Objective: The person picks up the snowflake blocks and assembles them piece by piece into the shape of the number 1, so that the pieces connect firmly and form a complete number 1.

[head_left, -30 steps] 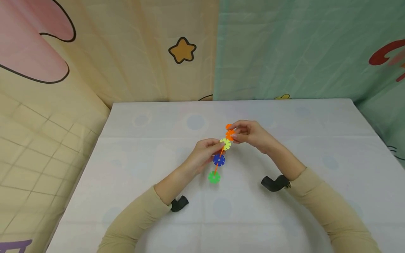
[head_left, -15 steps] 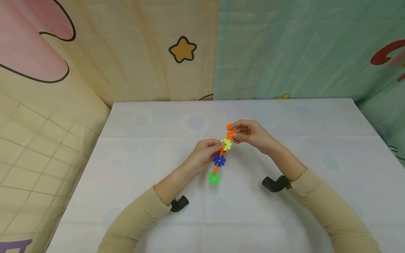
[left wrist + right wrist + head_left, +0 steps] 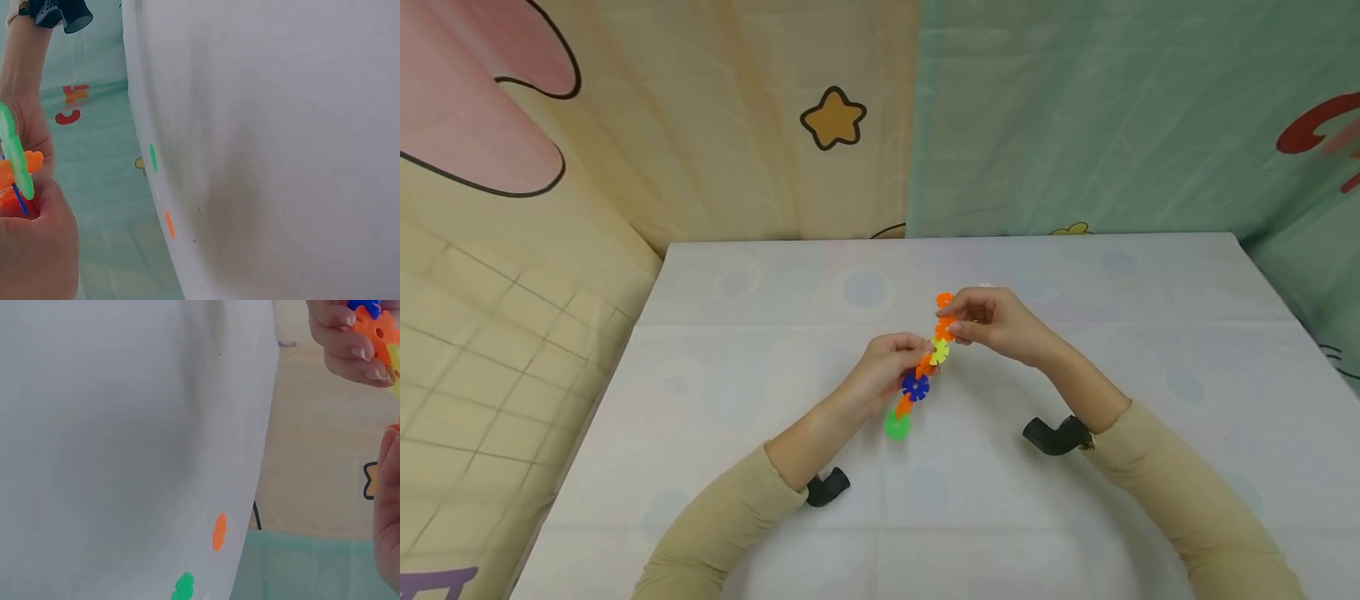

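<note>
A chain of notched plastic snowflake discs is held above the table between both hands. Its green disc hangs lowest, then come an orange one, a blue disc, another orange one and a yellow disc. My left hand pinches the chain near the yellow disc, its far fingers partly hidden. With thumb and fingers my right hand pinches the orange disc at the chain's upper end. Just beyond shows one more orange disc; whether it is joined I cannot tell.
In the right wrist view, a loose orange disc and a loose green disc lie on the white-covered table. Black curved pieces stick out at both wrists. Printed curtains stand behind and beside the table.
The chain has turned and tilted, its green end swinging slightly left, and its orange linking discs now show broader. My right hand has shifted slightly down; both hands keep their hold.
</note>
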The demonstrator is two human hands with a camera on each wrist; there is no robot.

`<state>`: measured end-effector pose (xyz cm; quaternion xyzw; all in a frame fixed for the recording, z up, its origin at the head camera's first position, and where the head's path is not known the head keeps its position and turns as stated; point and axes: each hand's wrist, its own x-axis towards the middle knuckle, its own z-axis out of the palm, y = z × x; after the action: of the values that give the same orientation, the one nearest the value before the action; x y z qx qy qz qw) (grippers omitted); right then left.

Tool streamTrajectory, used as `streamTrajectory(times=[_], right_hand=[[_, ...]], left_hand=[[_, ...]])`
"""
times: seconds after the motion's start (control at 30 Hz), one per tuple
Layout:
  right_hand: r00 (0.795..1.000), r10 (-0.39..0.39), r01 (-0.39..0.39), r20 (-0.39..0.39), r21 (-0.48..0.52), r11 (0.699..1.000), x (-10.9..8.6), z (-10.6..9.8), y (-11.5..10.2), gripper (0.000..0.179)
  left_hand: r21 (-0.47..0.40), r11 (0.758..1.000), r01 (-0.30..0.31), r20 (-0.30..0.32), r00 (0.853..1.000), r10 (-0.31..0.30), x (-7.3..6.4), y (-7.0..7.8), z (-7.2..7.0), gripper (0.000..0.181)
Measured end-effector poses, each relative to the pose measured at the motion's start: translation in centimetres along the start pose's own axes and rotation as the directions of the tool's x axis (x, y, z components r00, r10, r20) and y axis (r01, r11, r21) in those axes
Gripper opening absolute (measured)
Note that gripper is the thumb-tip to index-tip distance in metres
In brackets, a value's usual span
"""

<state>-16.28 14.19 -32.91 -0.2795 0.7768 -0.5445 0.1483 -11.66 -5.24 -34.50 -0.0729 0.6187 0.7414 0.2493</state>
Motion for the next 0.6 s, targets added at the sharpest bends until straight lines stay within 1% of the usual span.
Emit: streamTrajectory(times=[0.13,0.23,0.4,0.5,0.6], right_hand=[[0.996,-0.092,0.091,-0.003,-0.108,0.990,-0.29,0.25,-0.41,0.015],[0.988,-0.156,0.154,0.003,-0.150,0.977,-0.42,0.33,-0.58,0.014],[0.974,-0.226,0.228,0.031,-0.146,0.963,-0.55,0.25,-0.68,0.013],[0.962,-0.270,0.273,0.042,-0.159,0.949,-0.54,0.12,-0.87,0.014],[0.955,-0.292,0.296,0.045,-0.158,0.942,-0.52,0.06,-1.02,0.014]], left_hand=[[0.001,1.000,-0.016,0.000,1.000,0.016,-0.11,-0.13,0.17,0.016],[0.004,1.000,-0.022,0.004,1.000,0.022,-0.26,-0.18,0.28,0.011],[0.016,1.000,-0.025,0.020,0.999,0.025,-0.47,-0.14,0.49,0.010],[0.014,1.000,-0.022,0.027,0.999,0.022,-0.46,-0.04,0.61,0.010],[0.003,1.000,-0.021,0.025,0.999,0.021,-0.38,-0.03,0.71,0.011]])
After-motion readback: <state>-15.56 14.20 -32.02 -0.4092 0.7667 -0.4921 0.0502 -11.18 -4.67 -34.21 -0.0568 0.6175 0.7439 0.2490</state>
